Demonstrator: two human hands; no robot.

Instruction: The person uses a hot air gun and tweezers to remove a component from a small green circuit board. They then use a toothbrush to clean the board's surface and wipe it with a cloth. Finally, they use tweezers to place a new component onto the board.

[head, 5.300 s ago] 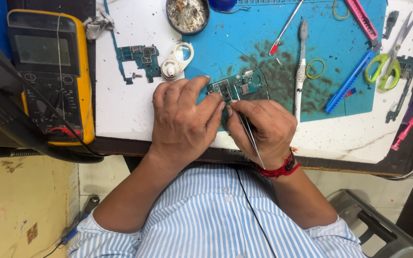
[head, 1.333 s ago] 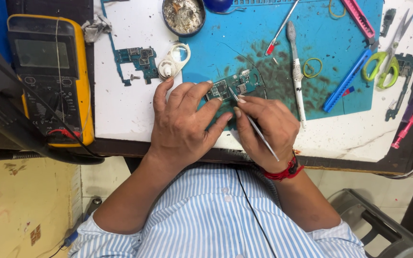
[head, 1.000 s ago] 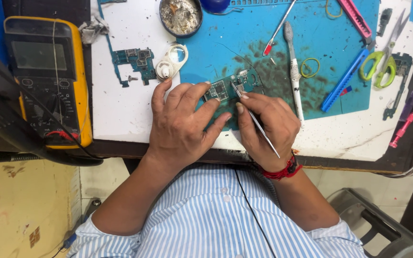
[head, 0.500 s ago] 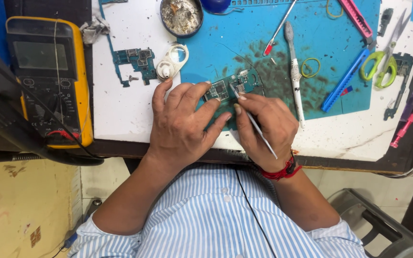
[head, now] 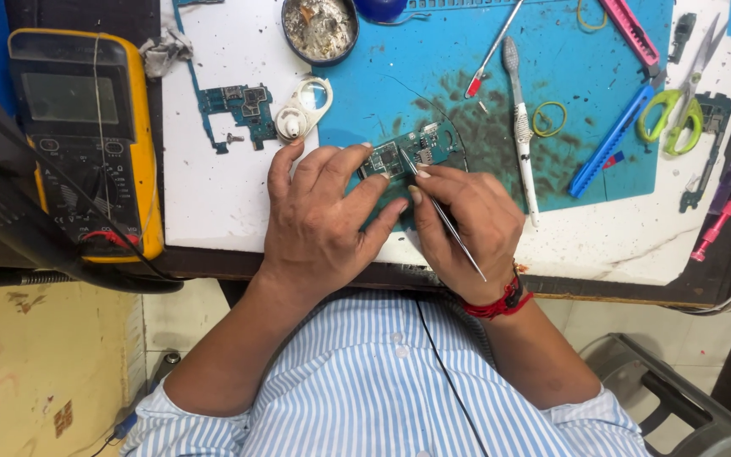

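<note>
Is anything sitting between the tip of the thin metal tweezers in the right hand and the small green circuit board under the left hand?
Nothing visible does. The thin metal tweezers in the right hand already reach the small green circuit board, which the left hand steadies on the blue work mat.

One screen shows: the grey rectangular display [head: 69, 97] of a yellow-cased multimeter [head: 86, 144], which lies at the far left of the counter [head: 239, 203], well apart from the hands. The display sits in the meter's upper part, framed in dark grey, wider than tall, and looks blank. Below it the dark face carries a round dial with small pale markings around it, too small to tell. No packages or signs show.
</note>
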